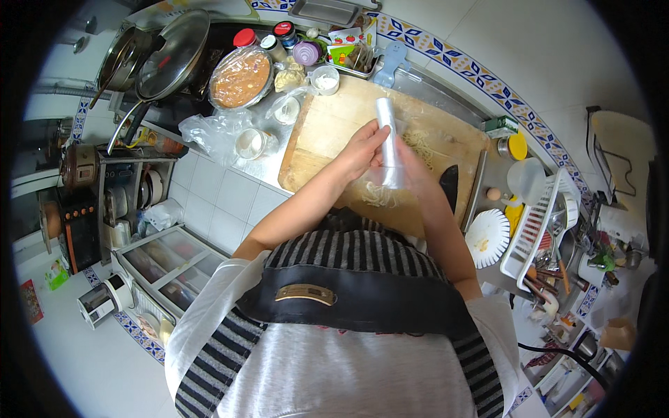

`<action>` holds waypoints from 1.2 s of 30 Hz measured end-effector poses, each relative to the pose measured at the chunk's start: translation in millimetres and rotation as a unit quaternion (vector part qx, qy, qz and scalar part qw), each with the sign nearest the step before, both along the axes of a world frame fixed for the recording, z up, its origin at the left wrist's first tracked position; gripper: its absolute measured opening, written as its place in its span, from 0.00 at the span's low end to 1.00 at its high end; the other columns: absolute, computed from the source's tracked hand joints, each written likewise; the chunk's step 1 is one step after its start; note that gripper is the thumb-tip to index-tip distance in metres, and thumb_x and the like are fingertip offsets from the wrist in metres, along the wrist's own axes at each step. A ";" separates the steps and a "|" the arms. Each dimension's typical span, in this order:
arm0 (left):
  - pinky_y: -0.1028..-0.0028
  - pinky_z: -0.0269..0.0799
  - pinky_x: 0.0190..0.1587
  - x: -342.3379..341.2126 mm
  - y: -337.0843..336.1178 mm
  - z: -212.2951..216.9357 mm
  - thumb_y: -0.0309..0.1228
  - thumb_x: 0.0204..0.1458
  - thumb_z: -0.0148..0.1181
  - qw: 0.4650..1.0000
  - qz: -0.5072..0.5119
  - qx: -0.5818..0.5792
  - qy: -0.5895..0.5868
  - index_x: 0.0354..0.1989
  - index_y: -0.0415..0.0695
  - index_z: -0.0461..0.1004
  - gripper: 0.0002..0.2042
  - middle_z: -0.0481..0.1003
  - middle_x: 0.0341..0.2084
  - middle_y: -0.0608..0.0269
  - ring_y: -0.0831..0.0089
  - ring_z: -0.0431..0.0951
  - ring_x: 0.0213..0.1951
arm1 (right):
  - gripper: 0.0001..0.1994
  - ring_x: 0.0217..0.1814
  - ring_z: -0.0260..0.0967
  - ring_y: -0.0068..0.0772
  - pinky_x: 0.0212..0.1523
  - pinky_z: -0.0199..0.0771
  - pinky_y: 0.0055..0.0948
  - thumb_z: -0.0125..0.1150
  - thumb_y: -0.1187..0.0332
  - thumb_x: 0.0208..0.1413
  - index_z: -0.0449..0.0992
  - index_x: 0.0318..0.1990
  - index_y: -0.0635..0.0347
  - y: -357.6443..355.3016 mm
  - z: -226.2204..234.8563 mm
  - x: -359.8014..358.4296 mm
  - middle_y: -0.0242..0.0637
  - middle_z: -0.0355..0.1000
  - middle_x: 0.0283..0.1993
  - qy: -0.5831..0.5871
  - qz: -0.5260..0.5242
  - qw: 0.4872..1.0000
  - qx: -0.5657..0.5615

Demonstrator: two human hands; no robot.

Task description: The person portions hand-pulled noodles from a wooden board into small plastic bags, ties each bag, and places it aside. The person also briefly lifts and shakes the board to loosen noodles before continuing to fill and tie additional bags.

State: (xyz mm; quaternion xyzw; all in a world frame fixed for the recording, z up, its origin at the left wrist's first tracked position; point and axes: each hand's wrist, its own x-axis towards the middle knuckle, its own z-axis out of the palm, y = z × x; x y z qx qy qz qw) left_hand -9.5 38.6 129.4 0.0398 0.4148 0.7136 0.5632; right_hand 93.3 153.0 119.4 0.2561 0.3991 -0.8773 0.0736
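Over the wooden board, my left hand [366, 149] is closed around a roll of clear plastic wrap [386, 125], held upright and slightly tilted. A loose, see-through part of the plastic hangs by the roll's lower end. My right hand [414, 167] is against the right side of the roll, partly behind the plastic; its fingers are blurred. Below the hands, a small heap of pale noodle strands [380, 195] lies on the floury board [324, 132]. More strands [419, 145] are spread further right. A dark blade-like object [449, 184] rests by my right forearm.
Left of the board are a film-covered bowl of orange-brown food [241, 78], an open jar [252, 143] and a crumpled plastic bag [216, 132]. A halved purple onion [306, 53] sits behind. To the right are a fluted white plate [486, 238], an egg [493, 194] and a white rack [533, 233].
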 end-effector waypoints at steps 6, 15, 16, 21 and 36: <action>0.77 0.71 0.40 14.4 -40.5 -0.2 0.30 0.60 0.52 0.995 0.080 -0.013 0.061 0.50 0.40 0.65 0.12 0.72 0.39 0.64 0.78 0.72 0.38 | 0.12 0.25 0.71 0.42 0.28 0.68 0.38 0.47 0.62 0.61 0.72 0.34 0.61 -50.5 2.3 13.2 0.46 0.71 0.24 0.087 -0.014 0.828 0.553; 0.69 0.72 0.49 3.0 -135.2 -19.0 0.27 0.56 0.55 0.990 0.113 0.000 -0.079 0.56 0.39 0.63 0.20 0.72 0.42 0.59 0.70 0.73 0.46 | 0.07 0.32 0.69 0.54 0.33 0.68 0.42 0.46 0.69 0.60 0.67 0.36 0.63 -108.4 18.5 -5.3 0.52 0.70 0.30 0.191 0.053 0.837 0.510; 0.68 0.71 0.51 3.7 -142.2 -22.7 0.27 0.55 0.56 0.990 0.107 0.011 -0.090 0.57 0.39 0.62 0.21 0.71 0.43 0.58 0.69 0.73 0.48 | 0.07 0.34 0.69 0.52 0.34 0.68 0.40 0.46 0.69 0.60 0.67 0.37 0.64 -111.7 23.6 -6.6 0.52 0.70 0.32 0.233 0.035 0.837 0.493; 0.58 0.65 0.58 2.5 -169.5 -37.4 0.33 0.56 0.55 0.971 0.140 0.043 -0.191 0.59 0.37 0.59 0.25 0.68 0.53 0.50 0.58 0.69 0.55 | 0.09 0.39 0.71 0.36 0.42 0.71 0.30 0.44 0.68 0.63 0.70 0.40 0.63 -110.8 38.2 -14.7 0.41 0.71 0.37 0.212 -0.074 0.932 0.284; 0.78 0.64 0.24 -17.2 -119.1 36.8 0.36 0.60 0.50 0.963 0.013 0.171 -0.207 0.41 0.46 0.66 0.08 0.67 0.23 0.66 0.79 0.65 0.21 | 0.13 0.22 0.64 0.22 0.24 0.66 0.24 0.58 0.59 0.57 0.77 0.33 0.61 -52.1 13.6 35.1 0.29 0.72 0.24 0.053 0.035 0.903 0.424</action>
